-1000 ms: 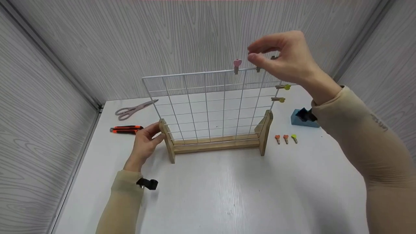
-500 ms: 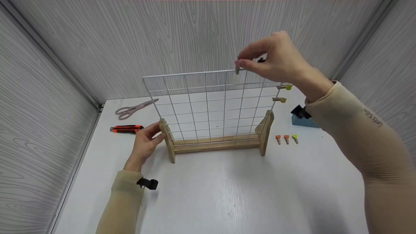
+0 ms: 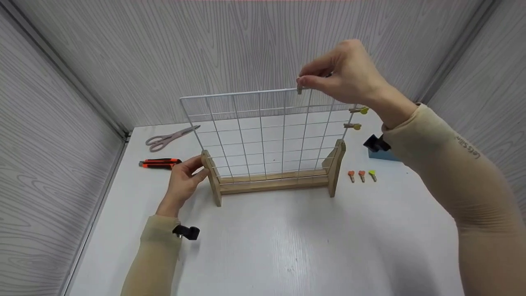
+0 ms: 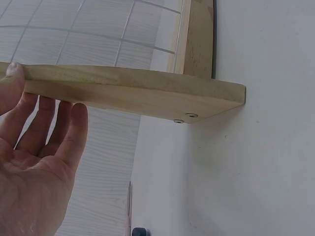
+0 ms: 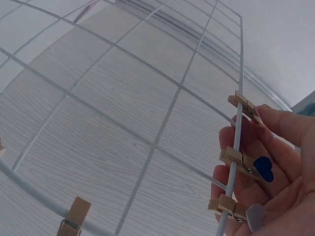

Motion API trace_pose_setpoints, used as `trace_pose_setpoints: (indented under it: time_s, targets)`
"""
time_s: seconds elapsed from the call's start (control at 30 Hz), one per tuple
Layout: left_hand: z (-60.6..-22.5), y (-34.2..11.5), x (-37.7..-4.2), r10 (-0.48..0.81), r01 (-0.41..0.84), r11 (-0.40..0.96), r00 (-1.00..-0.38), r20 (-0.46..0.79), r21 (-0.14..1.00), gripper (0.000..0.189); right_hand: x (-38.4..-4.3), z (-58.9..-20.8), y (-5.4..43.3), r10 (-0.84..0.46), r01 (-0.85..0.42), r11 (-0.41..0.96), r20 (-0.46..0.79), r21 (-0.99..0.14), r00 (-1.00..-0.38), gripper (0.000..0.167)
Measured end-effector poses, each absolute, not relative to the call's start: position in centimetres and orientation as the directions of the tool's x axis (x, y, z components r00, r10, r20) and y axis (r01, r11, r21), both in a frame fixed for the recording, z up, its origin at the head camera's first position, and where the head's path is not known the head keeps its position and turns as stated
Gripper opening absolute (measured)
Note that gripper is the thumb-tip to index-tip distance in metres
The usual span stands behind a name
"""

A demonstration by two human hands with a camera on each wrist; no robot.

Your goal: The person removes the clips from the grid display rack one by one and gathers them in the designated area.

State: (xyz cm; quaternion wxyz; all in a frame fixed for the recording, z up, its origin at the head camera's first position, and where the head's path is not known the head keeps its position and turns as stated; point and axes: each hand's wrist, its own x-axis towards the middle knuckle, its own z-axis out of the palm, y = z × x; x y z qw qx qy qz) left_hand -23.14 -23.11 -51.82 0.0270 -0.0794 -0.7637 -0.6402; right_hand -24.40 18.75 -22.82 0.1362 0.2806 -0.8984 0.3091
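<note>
My right hand (image 3: 349, 74) pinches a small heart-topped wooden clothespin (image 5: 244, 104) clipped over the top wire of a white wire grid (image 3: 234, 95). Thumb and fingertips cover most of its heart. Beside it on the same wire, in the right wrist view, sit a blue-heart clothespin (image 5: 263, 168) and a pale-heart clothespin (image 5: 254, 217), with my other fingers behind them. My left hand (image 3: 183, 183) holds the left leg (image 4: 123, 88) of the wooden stand that bears the grid, thumb on one side, fingers on the other.
Two yellow-heart clothespins (image 3: 359, 110) grip the grid's right edge. Two orange-heart clothespins (image 3: 351, 176) and one yellow-heart clothespin (image 3: 372, 175) lie right of the stand. A blue block (image 3: 384, 155) is partly hidden behind my right wrist. Scissors (image 3: 162, 142) and an orange-black utility knife (image 3: 158, 163) lie left.
My right hand has moved left along the top wire and pinched the pink-heart clothespin, whose heart is now mostly covered. The left hand and the stand stay put.
</note>
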Motion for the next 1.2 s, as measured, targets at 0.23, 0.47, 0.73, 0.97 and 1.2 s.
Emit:
trace_pose_setpoints:
  time_s: [0.23,0.47,0.73,0.97,1.2]
  targets:
    - [-51.8,-23.0,-23.2,0.084,0.153,0.172,-0.987,0.140,0.973,0.043,-24.1,-22.3,18.8,-0.334,-0.557,0.638,0.461,-0.532,-0.823,0.017]
    - [-51.9,-22.8,-23.4,0.100,0.170,0.166,-0.983,0.155,0.971,0.043,-23.2,-21.3,20.8,-0.359,-0.651,0.599,0.571,-0.465,-0.738,0.016]
    - [-51.8,-22.7,-23.6,0.102,0.168,0.160,-0.983,0.153,0.973,0.043,-21.6,-20.9,24.4,-0.397,-0.779,0.500,0.700,-0.378,-0.594,0.009]
    - [-51.8,-22.8,-23.7,0.094,0.150,0.167,-0.986,0.136,0.974,0.044,-20.6,-22.1,27.2,-0.349,-0.723,0.537,0.666,-0.434,-0.659,0.010]
    - [-52.0,-23.0,-23.6,0.092,0.177,0.140,-0.982,0.165,0.974,0.041,-20.2,-24.0,29.6,-0.278,-0.671,0.544,0.647,-0.503,-0.710,0.009]
